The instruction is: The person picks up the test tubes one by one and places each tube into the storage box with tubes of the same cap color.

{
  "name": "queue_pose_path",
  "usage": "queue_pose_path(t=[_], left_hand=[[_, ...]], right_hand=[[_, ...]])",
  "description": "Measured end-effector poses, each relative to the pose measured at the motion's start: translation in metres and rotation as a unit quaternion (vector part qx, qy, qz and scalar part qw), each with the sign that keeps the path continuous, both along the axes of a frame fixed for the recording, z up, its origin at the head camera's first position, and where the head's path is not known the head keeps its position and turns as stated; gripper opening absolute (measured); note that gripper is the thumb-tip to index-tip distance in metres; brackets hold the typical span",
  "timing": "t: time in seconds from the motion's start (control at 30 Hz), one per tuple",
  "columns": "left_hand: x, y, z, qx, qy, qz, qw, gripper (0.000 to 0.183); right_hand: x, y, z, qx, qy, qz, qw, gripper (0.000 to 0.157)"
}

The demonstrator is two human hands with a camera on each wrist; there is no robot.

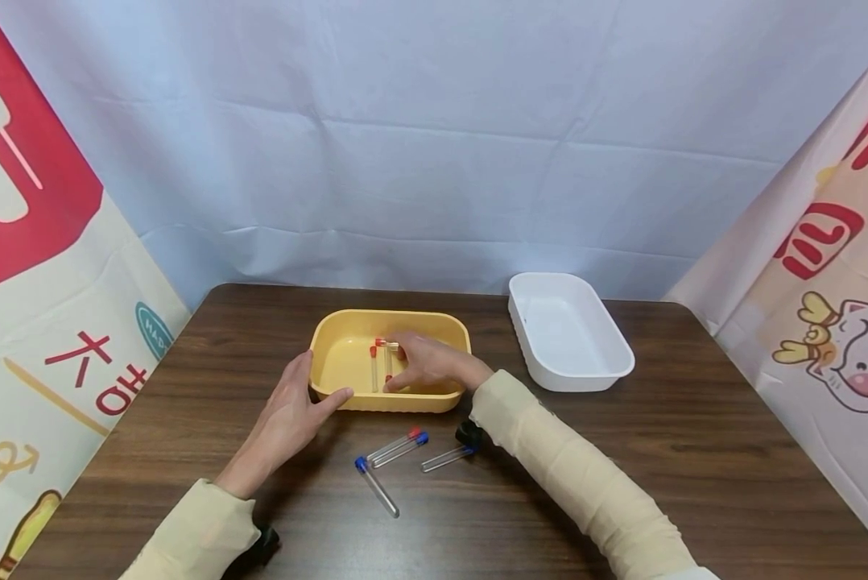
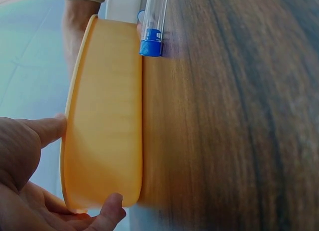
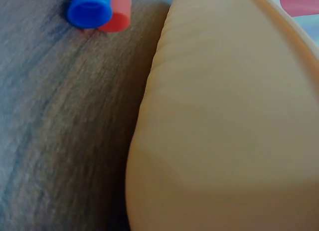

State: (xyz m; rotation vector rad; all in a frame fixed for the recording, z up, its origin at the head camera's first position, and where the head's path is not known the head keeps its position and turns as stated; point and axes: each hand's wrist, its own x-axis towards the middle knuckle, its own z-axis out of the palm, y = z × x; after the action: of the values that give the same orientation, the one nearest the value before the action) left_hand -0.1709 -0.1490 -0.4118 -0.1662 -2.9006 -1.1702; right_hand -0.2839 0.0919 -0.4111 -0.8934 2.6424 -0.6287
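My left hand (image 1: 289, 411) holds the front left corner of a yellow plastic basin (image 1: 390, 401), its thumb on the front rim and the other fingers round the left side. Inside the basin, my right hand (image 1: 427, 361) pinches a red-capped test tube (image 1: 385, 344) lying crosswise; the fingers partly hide it. Two more red-capped tubes lie just left of that hand, one of them a clear test tube (image 1: 374, 372) with its cap toward the back. In the right wrist view the basin's outer wall (image 3: 224, 106) fills much of the picture, and the right hand is out of sight.
In front of the basin lie a blue-capped test tube (image 1: 379, 489), another blue-capped tube (image 1: 399, 451) beside a red-capped tube (image 1: 390, 445), and one more blue-capped tube (image 1: 444, 460) by the right wrist. A white basin (image 1: 572, 377) stands at the back right of the wooden table (image 1: 695, 451).
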Motion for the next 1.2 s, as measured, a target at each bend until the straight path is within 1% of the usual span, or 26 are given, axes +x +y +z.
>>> queue_pose_path(t=[0.1,0.3,0.47,0.57,0.7,0.87,1.0,1.2], left_hand=[[0.0,0.0,0.0,0.001,0.001,-0.001,1.0,0.095],[0.0,0.0,0.0,-0.001,0.006,-0.001,1.0,0.095],[0.0,0.0,0.0,-0.002,0.005,0.0,1.0,0.095],[0.0,0.0,0.001,-0.004,0.003,0.001,1.0,0.097],[0.0,0.0,0.0,-0.007,0.001,0.001,1.0,0.1],[0.0,0.0,0.0,-0.007,0.005,0.001,1.0,0.097],[0.0,0.0,0.0,-0.009,0.008,0.002,0.9999,0.094],[-0.001,-0.001,0.0,-0.006,0.011,0.0,0.9999,0.095]], right_hand=[[0.0,0.001,0.0,0.0,0.002,0.0,1.0,0.086],[-0.001,0.001,-0.004,-0.014,0.006,0.016,1.0,0.079],[-0.001,0.002,-0.002,-0.013,0.006,0.014,1.0,0.079],[-0.002,0.004,-0.001,-0.023,0.002,0.014,1.0,0.077],[-0.001,0.007,0.005,-0.042,-0.003,0.011,0.999,0.073],[0.003,0.012,0.014,-0.048,0.019,0.013,0.999,0.066],[0.005,0.016,0.02,-0.052,0.03,0.017,0.998,0.065],[0.016,0.027,0.029,-0.074,0.034,0.014,0.997,0.062]])
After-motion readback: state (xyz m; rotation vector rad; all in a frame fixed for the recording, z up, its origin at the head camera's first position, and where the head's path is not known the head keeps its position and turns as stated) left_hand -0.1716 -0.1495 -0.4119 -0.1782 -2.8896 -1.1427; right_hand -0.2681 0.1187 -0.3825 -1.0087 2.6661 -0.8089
